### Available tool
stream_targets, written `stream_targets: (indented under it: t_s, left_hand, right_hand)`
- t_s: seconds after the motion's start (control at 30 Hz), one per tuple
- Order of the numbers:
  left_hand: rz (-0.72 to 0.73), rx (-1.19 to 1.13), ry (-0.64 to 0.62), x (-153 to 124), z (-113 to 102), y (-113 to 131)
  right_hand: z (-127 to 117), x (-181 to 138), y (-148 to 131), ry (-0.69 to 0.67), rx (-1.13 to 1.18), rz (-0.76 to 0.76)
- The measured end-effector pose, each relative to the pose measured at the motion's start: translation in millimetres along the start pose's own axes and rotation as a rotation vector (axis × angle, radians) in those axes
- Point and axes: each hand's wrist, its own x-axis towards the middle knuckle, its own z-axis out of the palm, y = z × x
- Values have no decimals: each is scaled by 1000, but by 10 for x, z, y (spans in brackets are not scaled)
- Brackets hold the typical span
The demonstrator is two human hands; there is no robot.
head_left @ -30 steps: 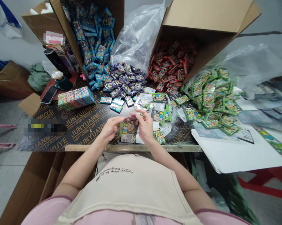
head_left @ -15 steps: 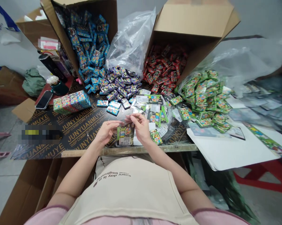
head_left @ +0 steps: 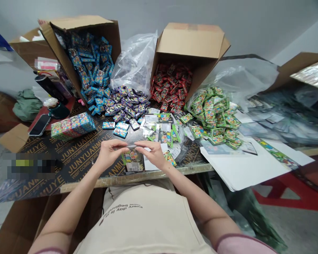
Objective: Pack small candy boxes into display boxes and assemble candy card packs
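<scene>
Between my two hands is a small printed plastic pouch (head_left: 133,161), black and green with a pale label, near the table's front edge. My left hand (head_left: 110,152) pinches the left end of its top edge. The right end of that edge is between the thumb and fingers of my right hand (head_left: 152,152). What the pouch contains, if anything, I cannot make out. Just beyond lie several blue packets (head_left: 120,130) and a loose pile of similar printed pouches (head_left: 165,134). A green packet (head_left: 169,157) rests beside my right hand.
Behind stand a carton of blue packets (head_left: 115,35) and a carton of red packets (head_left: 190,46). Purple packets (head_left: 128,102) and green packets (head_left: 212,111) are heaped between and beside them. A wrapped bundle (head_left: 73,126), a phone (head_left: 40,125) and white sheets (head_left: 227,167) flank the workspace.
My fingers have closed along the pouch's top edge, with both hands now level at its ends; before, the left fingers were looser. The whole view has shifted and tilted slightly.
</scene>
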Motion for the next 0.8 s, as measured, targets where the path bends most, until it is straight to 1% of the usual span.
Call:
stream_targets:
  t_s: [0.1, 0.17, 0.23, 0.37, 0.43, 0.47, 0.53, 0.67, 0.73, 0.8]
  left_hand:
    - [-101, -82, -43, 40, -24, 9]
    - [-117, -100, -57, 50, -30, 28]
    - [-76, -61, -39, 33, -26, 48]
    - [93, 71, -35, -55, -16, 57]
    - [124, 83, -50, -97, -17, 33]
    - [111, 70, -48, -114, -16, 12]
    - [39, -7, 6, -138, -2, -47]
    - [-215, -302, 178, -167, 86, -204]
    - [-307, -371, 205, -189, 147, -262]
    - [-338, -385, 228, -221, 207, -283]
  right_hand:
    - [-5, 54, -68, -54, 19, 107]
    - [-3, 101, -103, -96, 52, 143]
    - [-2, 133, -124, -109, 54, 138]
    - [-25, 102, -111, -87, -34, 63]
    - [-44, 48, -69, -83, -66, -7]
    - [-52, 17, -41, -82, -74, -41]
    - [-57, -42, 19, -70, -76, -89]
    - [-39, -111, 102, 6, -77, -111]
    - [-30, -121, 111, 29, -80, -119]
    - [-28, -126, 108, 38, -81, -133]
